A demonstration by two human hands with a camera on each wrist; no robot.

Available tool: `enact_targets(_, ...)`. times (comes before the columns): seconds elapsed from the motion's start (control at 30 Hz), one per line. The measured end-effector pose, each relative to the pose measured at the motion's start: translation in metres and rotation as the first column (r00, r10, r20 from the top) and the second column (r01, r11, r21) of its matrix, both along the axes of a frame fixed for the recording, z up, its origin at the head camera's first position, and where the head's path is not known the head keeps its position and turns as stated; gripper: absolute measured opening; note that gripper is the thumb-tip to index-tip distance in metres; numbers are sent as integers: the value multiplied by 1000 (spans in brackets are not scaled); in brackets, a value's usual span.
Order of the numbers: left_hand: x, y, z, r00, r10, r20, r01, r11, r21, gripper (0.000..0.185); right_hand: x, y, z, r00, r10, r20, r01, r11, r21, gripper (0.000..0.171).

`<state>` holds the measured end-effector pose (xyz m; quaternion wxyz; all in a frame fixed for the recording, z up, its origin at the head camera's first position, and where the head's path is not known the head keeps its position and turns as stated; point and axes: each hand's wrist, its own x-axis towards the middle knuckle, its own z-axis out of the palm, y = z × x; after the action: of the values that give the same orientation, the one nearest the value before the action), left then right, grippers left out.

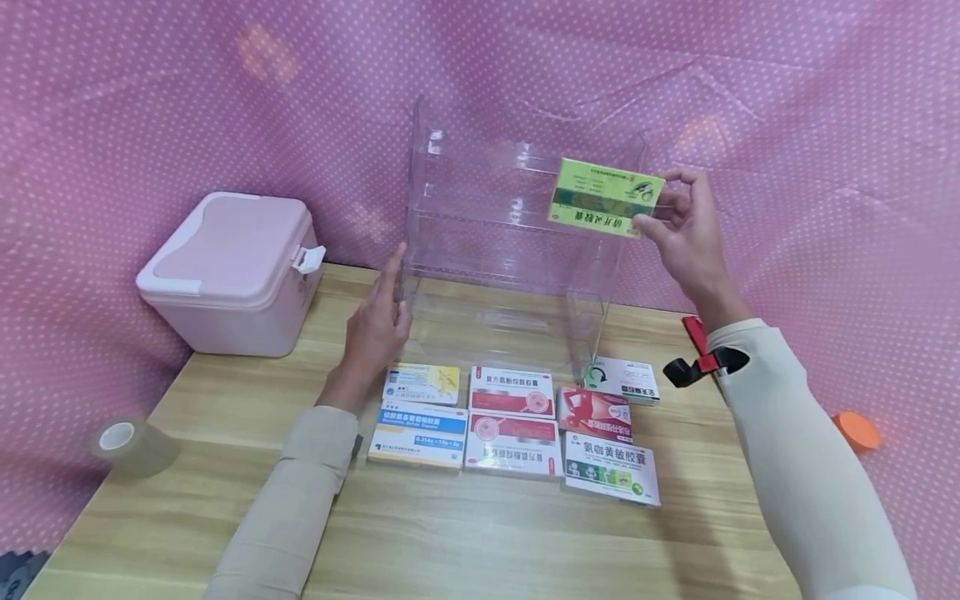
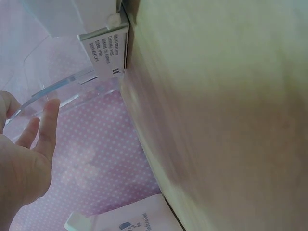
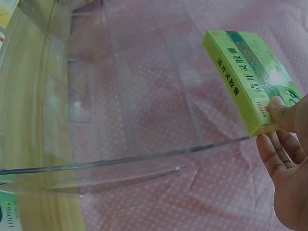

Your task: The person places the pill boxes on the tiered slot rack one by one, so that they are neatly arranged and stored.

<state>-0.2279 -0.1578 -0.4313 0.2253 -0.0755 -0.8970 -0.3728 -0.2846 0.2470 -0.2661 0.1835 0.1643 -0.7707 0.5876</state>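
My right hand holds a yellow-green medicine box by one end, thumb on its front and fingers behind. The box is raised in front of the upper right part of a clear plastic tiered rack. At the rack's left side, my left hand grips the edge of the side panel, which passes between thumb and fingers in the left wrist view. Several medicine boxes lie in front of the rack, among them a blue-and-white box, a red-and-white box and a white-and-green box.
A pink lidded case stands at the back left of the wooden table. A tape roll sits by the left edge, and an orange round object is at the right. Pink dotted cloth hangs behind.
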Motion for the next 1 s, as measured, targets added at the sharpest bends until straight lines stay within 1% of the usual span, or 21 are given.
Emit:
enact_targets(0.27, 1, 0, 2, 1000, 3, 21, -3, 1000, -2, 88, -16, -18, 23, 1000, -14, -15, 14, 1000, 2, 57)
enact_targets(0.4, 1, 0, 2, 1000, 3, 21, -3, 1000, 0, 89, -24, -26, 31, 999, -41, -26, 42, 999, 28, 56)
enact_targets(0.5, 0, -1, 1, 1000, 3, 19, -3, 1000, -1, 90, -30, -29, 37, 998, -58, -21, 59, 998, 24, 55)
enact_targets(0.77, 0, -1, 1, 999, 9, 33, -9, 1000, -8, 92, -46, -36, 52, 997, -71, 20, 71, 997, -10, 54)
enact_targets(1.0, 0, -1, 2, 999, 16, 46, -15, 1000, -17, 93, -58, -46, 61, 994, -103, -19, 103, 995, -18, 53)
